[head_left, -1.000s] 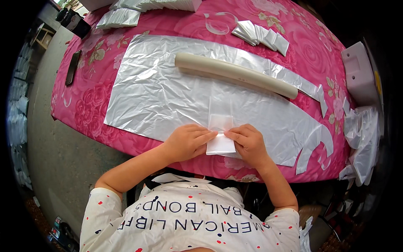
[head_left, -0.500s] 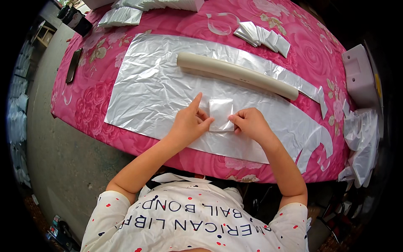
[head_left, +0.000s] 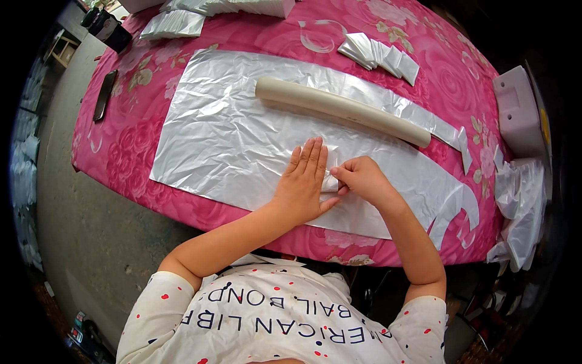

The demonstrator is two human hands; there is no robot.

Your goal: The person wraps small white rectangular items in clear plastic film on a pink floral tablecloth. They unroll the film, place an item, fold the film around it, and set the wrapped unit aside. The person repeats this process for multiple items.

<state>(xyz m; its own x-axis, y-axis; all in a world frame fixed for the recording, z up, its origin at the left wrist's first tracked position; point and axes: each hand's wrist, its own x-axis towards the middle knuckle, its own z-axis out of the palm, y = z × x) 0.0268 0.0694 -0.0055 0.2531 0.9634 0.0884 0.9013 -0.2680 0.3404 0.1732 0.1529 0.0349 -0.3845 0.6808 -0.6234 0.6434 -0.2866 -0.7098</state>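
A small folded packet of thin white plastic film lies on the wide sheet of silvery-white plastic. My left hand is laid flat over the packet's left part, fingers stretched out and pointing away from me, hiding much of it. At its right edge, my right hand pinches the packet between thumb and fingers. Just beyond both hands, a long pale cardboard-like tube rests across the sheet, slanting down to the right.
Folded white packets lie fanned out at the far right, with more stacks at the far left. A dark phone-like object and a black cup are on the left. A white foam box and loose plastic bags sit at the right edge.
My left hand has moved right and turned flat, from beside the packet's left edge to lying over it. My right hand keeps its pinch in nearly the same place.
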